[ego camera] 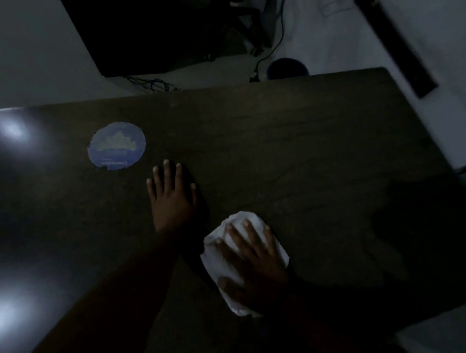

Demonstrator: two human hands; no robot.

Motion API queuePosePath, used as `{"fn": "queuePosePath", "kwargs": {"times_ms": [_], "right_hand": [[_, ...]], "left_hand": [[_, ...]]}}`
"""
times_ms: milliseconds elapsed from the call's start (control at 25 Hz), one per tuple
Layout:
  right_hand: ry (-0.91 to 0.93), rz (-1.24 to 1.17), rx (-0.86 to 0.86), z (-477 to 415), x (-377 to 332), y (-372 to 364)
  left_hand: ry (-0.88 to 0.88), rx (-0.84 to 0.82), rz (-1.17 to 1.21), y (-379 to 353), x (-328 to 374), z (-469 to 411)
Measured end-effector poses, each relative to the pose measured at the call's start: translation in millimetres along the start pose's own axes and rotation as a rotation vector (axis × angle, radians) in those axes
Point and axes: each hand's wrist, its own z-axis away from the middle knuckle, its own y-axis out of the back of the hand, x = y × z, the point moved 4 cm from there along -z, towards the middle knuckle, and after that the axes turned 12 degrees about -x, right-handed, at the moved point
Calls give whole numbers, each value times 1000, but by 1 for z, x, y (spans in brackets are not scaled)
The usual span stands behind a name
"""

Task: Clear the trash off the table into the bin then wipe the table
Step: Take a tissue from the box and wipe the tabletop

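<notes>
Hands: both are in view over the middle of the bench, each reaching in from the near edge.
Left hand: lies palm-down on the bare wood, fingers straight and close together, pointing toward the far edge; it holds nothing.
Right hand: spread flat on top of the white cloth, fingers extended and slightly fanned, pressing it down rather than curling round it.
White cloth: crumpled into a loose pad, lying on the bench nearer the near edge than the far one, roughly mid-width; its edges show beyond the fingertips and on the thumb side.
Spacing: the cloth sits just beside the left wrist, to its right, apart from the left fingertips.
Round blue sticker: flat on the bench surface, left of centre and toward the far edge, near the left fingertips but not touching them; its print is too small to read.
Bench surface: dark wood grain, with two bright glare patches along the left side.
Blue bin: on the floor just past the far edge, right of centre; only its rounded top shows.
Cables: tangled on the floor beyond the far edge, beside a dark piece of furniture.
Lighting: very dim, so fine detail is lost.
</notes>
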Motion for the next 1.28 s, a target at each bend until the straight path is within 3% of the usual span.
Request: {"fn": "queuePosePath", "kwargs": {"times_ms": [160,400,600,760,920,1080,1280], "right_hand": [[53,60,24,-20,70,3],[-250,59,66,-83,235,46],[-376,-91,134,-173,311,94],[-360,-170,179,-262,303,134],[-113,-102,166,-325,241,161],[51,-19,130,-349,196,165],[48,-22,156,-340,229,167]], "left_hand": [[-8,-15,-110,-20,41,4],[34,-10,-71,-49,151,-44],[150,60,-23,-68,186,-75],[155,171,-67,-79,179,-76],[150,203,-113,-84,178,-80],[144,223,-139,-84,176,-83],[139,215,-135,-81,179,-81]]}}
